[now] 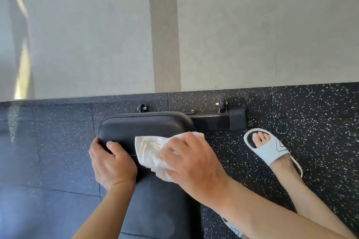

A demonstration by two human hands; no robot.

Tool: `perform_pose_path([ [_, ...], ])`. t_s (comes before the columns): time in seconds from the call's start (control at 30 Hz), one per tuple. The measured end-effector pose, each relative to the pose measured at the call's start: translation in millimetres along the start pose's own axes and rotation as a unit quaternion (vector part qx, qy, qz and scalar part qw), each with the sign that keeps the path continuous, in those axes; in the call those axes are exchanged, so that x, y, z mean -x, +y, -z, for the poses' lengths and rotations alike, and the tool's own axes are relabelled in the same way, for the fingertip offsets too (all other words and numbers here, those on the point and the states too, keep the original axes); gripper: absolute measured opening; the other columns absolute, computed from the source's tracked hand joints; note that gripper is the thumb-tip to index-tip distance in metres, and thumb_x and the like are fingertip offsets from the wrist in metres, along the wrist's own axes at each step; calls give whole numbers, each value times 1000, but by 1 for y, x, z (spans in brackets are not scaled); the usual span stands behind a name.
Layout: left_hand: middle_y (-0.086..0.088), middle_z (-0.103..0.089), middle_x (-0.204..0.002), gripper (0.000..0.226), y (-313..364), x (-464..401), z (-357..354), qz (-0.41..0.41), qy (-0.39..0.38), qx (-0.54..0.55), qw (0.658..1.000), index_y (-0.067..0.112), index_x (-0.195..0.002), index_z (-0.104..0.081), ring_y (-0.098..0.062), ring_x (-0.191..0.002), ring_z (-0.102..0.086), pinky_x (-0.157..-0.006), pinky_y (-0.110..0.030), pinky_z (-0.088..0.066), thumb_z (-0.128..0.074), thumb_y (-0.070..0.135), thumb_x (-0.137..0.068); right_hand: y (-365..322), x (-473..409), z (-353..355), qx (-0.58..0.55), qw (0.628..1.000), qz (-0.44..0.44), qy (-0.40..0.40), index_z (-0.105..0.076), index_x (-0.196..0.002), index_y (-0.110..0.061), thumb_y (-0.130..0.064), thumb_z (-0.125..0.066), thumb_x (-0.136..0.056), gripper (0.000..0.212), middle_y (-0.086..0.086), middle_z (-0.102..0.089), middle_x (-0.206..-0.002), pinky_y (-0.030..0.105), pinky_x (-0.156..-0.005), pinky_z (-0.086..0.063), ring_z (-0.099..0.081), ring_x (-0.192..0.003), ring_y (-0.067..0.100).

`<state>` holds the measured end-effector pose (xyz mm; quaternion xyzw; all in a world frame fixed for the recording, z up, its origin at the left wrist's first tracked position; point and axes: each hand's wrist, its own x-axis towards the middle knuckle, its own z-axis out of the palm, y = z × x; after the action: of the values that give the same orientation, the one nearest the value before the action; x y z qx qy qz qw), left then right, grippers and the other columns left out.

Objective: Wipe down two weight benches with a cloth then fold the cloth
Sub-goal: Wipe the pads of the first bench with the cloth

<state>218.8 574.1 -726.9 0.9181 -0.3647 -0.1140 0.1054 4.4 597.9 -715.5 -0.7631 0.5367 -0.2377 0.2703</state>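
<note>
A white cloth (155, 153), crumpled, is pressed onto the black padded bench (143, 128) near its far end, toward the right edge of the pad. The cloth is covered by the right hand (191, 163), fingers spread and lightly bent over it, pressing down rather than closed round it. The left edge of the bench pad is gripped by the left hand (110, 161), thumb on top, fingers curled under the rim. A black steel frame bar (217, 120) with bolted feet is seen beyond and right of the bench end. Black rubber floor tiles (310, 118) with white speckles are laid all round the bench. A foot in a white slide sandal (272, 149) is placed right of the bench. A pale plaster wall (252, 25) with a darker vertical strip is met beyond the bench. No readable writing or brand is seen.
</note>
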Motion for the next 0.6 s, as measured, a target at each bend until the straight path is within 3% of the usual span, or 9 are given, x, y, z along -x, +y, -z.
perform_pose_path([
  [0.13, -1, -57, -143, 64, 3, 0, -2, 10, 6, 2, 1000, 21, -144, -49, -34, -125, -56, -100, -52, -42, -25, 50, -92, 3, -23, -4, 47, 998, 49, -13, -70, -90, -21, -19, -80, -78, 15, -2, -61, -91, 35, -62, -43, -53, -77, 23],
  [0.3, -4, -56, -146, 66, 9, 1, 1, 21, 9, -1, 1000, 18, -146, -48, -33, -130, -53, -101, -52, -42, -24, 47, -91, -12, -89, -14, 55, 991, 110, -60, -65, -87, -19, -15, -61, -84, 6, 1, -60, -92, 34, -62, -31, -54, -83, 25],
  [0.5, -6, -54, -149, 68, 13, 3, 5, 21, -5, -2, 1000, 15, -149, -47, -32, -134, -52, -102, -50, -42, -26, 46, -93, -4, -105, -1, 40, 982, 143, -113, -69, -90, -19, -25, -72, -86, 8, 1, -62, -91, 35, -59, -42, -55, -79, 25],
  [0.6, -8, -56, -144, 72, 13, 2, 4, 18, -2, -2, 1000, 13, -148, -49, -35, -128, -53, -99, -52, -43, -25, 50, -91, 28, -73, 21, 27, 975, 171, -137, -71, -100, -16, -30, -63, -96, 17, 3, -64, -98, 40, -66, -48, -52, -80, 26],
])
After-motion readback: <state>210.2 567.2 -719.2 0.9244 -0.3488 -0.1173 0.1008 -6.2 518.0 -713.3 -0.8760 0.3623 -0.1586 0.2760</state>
